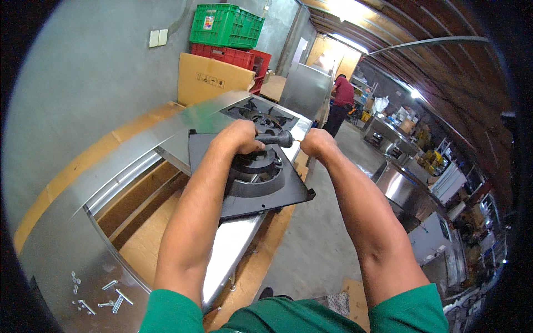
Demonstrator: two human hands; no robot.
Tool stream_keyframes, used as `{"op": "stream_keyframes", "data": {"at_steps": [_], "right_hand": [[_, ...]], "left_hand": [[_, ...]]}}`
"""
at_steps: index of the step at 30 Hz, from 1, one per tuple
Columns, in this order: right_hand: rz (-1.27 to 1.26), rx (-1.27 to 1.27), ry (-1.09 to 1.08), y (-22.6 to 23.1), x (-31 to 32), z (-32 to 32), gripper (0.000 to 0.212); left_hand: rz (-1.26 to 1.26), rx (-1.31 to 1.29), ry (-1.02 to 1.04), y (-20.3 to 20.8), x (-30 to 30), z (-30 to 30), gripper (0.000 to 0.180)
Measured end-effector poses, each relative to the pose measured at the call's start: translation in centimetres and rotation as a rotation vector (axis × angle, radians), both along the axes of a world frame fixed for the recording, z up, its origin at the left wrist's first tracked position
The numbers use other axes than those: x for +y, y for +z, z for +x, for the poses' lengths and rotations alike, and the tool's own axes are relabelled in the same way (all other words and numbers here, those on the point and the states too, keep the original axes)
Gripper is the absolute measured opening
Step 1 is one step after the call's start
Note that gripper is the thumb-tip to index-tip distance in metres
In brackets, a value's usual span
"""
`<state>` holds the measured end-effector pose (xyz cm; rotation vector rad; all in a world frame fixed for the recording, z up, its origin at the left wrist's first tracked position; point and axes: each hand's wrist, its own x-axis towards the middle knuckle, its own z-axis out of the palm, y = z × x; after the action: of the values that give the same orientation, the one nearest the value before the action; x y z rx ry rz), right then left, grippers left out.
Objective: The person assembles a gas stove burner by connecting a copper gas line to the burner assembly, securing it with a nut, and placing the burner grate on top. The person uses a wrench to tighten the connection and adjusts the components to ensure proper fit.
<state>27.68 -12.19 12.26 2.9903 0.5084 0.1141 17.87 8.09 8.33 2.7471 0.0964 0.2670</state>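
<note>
Both my arms reach forward over a black square plate [233,210] that lies on the stainless steel counter, partly over its opening. A round black cast-iron gas burner [256,176] is on that plate. My left hand [242,137] is closed around the burner's black pipe [276,139], whose wide end points right. Just past that end is my right hand [319,143], closed, its fingers pinched on something small that I cannot make out. Beyond the plate, a second burner [266,116] sits in the far part of the counter.
Loose bolts [117,299] and several nuts lie on the counter [61,250] at lower left. A rectangular opening [150,222] shows wood below. Behind stand a cardboard box [214,77] and green and red crates [226,25]. A person [342,100] works farther back. Metal equipment [400,191] lines the right.
</note>
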Motion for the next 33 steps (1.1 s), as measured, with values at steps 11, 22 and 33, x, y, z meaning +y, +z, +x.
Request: {"op": "stream_keyframes", "data": {"at_steps": [11, 22, 33], "right_hand": [[-0.005, -0.077, -0.177, -0.7, 2.0, -1.2, 0.037], [-0.057, -0.073, -0.194, -1.5, 1.8, 2.8, 0.037], [0.268, 0.252, 0.165, -1.4, -1.1, 3.7, 0.033]], "left_hand": [[-0.014, 0.014, -0.001, 0.7, -1.4, -1.4, 0.043], [-0.053, 0.007, -0.024, 0.4, -3.3, -0.1, 0.034], [-0.213, 0.031, -0.084, 0.2, 0.3, -0.7, 0.05]]}}
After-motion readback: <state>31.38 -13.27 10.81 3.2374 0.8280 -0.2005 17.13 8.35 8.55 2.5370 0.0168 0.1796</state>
